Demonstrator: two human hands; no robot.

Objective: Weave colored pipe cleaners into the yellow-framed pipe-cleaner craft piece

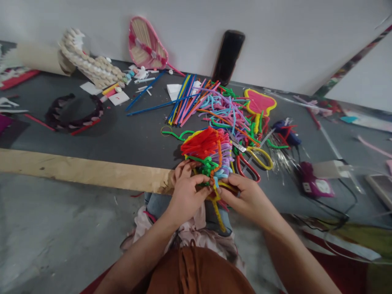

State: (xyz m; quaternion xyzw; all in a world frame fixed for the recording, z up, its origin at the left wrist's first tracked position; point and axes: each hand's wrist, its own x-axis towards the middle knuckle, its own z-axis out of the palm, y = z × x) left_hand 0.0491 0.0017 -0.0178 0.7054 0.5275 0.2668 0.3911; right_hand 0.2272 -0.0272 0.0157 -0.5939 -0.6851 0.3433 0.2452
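Note:
Both hands meet at the near edge of the table around a colourful pipe-cleaner craft (202, 145) with red, green, orange, purple and light blue parts. My left hand (188, 192) is closed on its lower left side, thumb and forefinger pinched near the green part. At its lower right, my right hand (245, 196) pinches the craft by the light blue and yellow pipe cleaners. A yellow stem (219, 216) hangs below the fingers. Scissors (255, 159) with red and yellow handles lie just right of the craft. The fingertips partly hide what they grip.
Behind the craft lies a heap of loose pipe cleaners (225, 106). A phone (228, 57) leans on the wall beside a pink fan (147, 45). A dark headband (75, 114) lies left, a glue gun (286, 130) right. A wooden strip (82, 169) runs along the front edge.

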